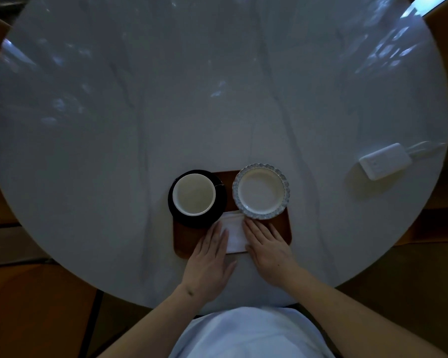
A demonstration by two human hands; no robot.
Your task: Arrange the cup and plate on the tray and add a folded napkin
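A brown wooden tray [185, 240] lies near the table's front edge. On its left part stands a white cup [194, 194] on a black saucer [175, 211]. A white plate [261, 191] with a scalloped rim sits on the tray's right part. A folded white napkin [235, 233] lies on the tray between and in front of them. My left hand [209, 259] rests flat with straight fingers on the napkin's left edge. My right hand [268, 250] lies flat along the napkin's right edge, fingers straight.
The round pale marble table [217, 99] stretches far beyond the tray. A white power adapter [384, 161] with a cable lies at the right. Wooden floor surrounds the table.
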